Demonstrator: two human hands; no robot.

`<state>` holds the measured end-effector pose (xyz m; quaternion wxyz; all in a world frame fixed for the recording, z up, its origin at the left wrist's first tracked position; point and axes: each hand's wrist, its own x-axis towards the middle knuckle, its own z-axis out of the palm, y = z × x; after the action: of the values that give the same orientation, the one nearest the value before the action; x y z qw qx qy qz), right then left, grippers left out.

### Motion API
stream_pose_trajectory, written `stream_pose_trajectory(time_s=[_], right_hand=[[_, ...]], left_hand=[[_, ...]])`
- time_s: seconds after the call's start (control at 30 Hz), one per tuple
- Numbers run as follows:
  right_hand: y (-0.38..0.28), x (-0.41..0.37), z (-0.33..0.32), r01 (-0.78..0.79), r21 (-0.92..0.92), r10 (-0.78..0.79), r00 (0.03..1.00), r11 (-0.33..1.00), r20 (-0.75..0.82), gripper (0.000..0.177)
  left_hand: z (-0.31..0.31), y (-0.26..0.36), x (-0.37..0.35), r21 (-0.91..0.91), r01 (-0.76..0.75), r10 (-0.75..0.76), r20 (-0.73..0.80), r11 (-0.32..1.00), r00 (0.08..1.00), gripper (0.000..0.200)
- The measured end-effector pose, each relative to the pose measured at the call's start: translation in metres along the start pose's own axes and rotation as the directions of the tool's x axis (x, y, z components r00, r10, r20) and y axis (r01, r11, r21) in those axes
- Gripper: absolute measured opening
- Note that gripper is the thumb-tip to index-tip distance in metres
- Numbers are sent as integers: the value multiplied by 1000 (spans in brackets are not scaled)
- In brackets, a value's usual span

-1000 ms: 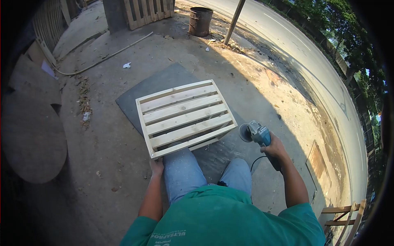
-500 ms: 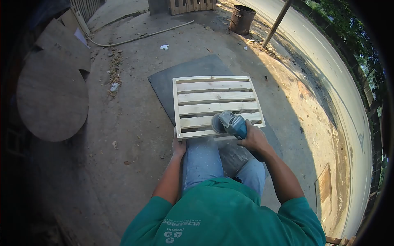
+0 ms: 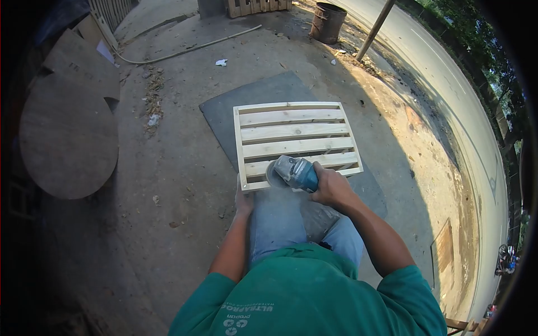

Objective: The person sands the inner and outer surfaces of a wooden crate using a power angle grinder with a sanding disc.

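A pale slatted wooden frame [image 3: 294,131] rests in front of me, its near edge over my knees. My right hand [image 3: 332,189] is closed round the body of a teal angle grinder [image 3: 302,175]. The grinder's round disc [image 3: 274,175] lies against the near slats, left of the middle, and pale dust hangs below it. At the near left corner, my left hand [image 3: 243,203] grips the wooden frame from the side; its fingers are partly hidden by the corner.
A dark flat sheet [image 3: 221,115] lies on the concrete under the frame. Round and angular boards [image 3: 70,137] stand at the left. Farther off are a hose [image 3: 190,51], a rusty drum [image 3: 328,23] and a leaning post [image 3: 376,29]. A road runs along the right.
The grinder and my right hand have moved left along the near slats, toward the frame's left corner. More dust shows above my knees. My left hand keeps its place.
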<state>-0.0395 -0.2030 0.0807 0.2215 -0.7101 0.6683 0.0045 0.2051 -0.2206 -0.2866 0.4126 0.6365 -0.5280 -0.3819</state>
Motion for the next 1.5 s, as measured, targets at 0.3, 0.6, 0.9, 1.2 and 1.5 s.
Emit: stream_pose_trajectory(time_s=[0.3, 0.6, 0.9, 1.2, 1.5], right_hand=[[160, -39, -17, -399, 176, 430, 879, 900, -205, 79], [51, -21, 2, -216, 92, 226, 966, 972, -123, 67], [-68, 25, 26, 176, -50, -172, 981, 983, 88, 70], [5, -13, 5, -41, -43, 42, 999, 998, 25, 70], [119, -56, -19, -314, 225, 355, 919, 922, -173, 69]], left_hand=[[-2, 10, 0, -13, 76, -75, 59, 997, 995, 69], [-5, 34, -5, -99, 34, -42, -81, 995, 996, 43], [-13, 38, -1, 83, 158, -166, 105, 984, 980, 67], [-22, 66, -7, 23, 214, -215, 116, 977, 970, 73], [-8, 30, -2, 20, 72, -73, 53, 997, 996, 73]])
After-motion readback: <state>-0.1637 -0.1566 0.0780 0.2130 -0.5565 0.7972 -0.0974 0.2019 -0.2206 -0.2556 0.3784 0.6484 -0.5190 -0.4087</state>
